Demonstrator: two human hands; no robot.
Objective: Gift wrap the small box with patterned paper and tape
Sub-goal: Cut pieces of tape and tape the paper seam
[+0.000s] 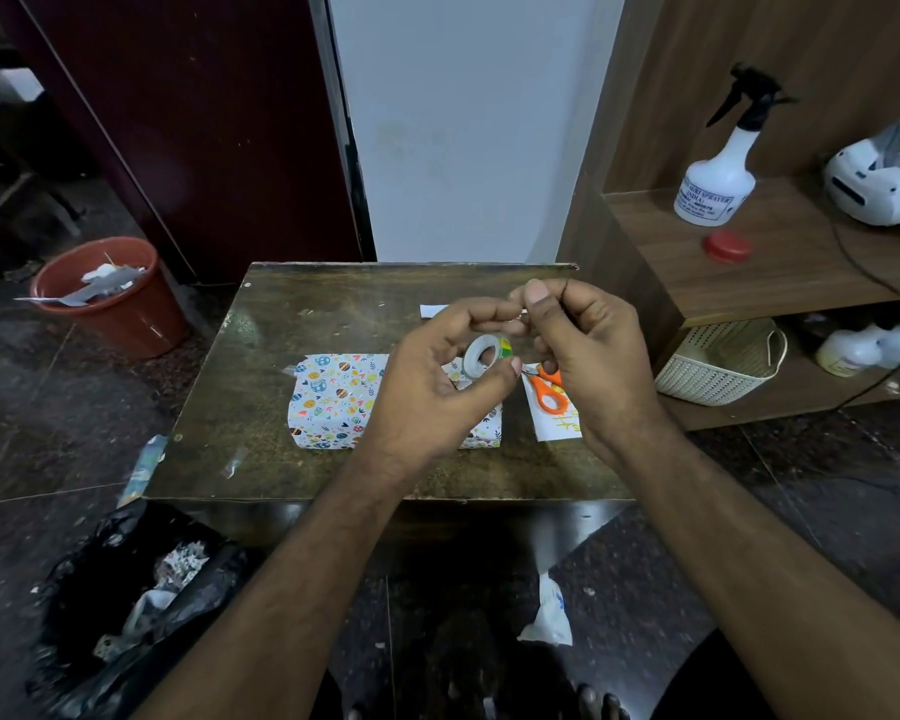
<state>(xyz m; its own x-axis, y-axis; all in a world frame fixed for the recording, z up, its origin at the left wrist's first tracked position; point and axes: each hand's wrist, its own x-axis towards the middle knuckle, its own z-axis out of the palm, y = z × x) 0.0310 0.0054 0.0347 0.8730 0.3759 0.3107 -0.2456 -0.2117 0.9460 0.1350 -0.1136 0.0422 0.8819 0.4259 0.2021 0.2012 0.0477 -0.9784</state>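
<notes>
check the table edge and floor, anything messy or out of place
Yes. A strip of patterned wrapping paper hangs off the table's left edge, a loose bit of clear tape lies near it, and a crumpled white scrap lies on the floor.

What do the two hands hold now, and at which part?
The left hand grips the tape roll by its rim. The right hand pinches something near the roll, probably the tape's end; unclear.
</notes>
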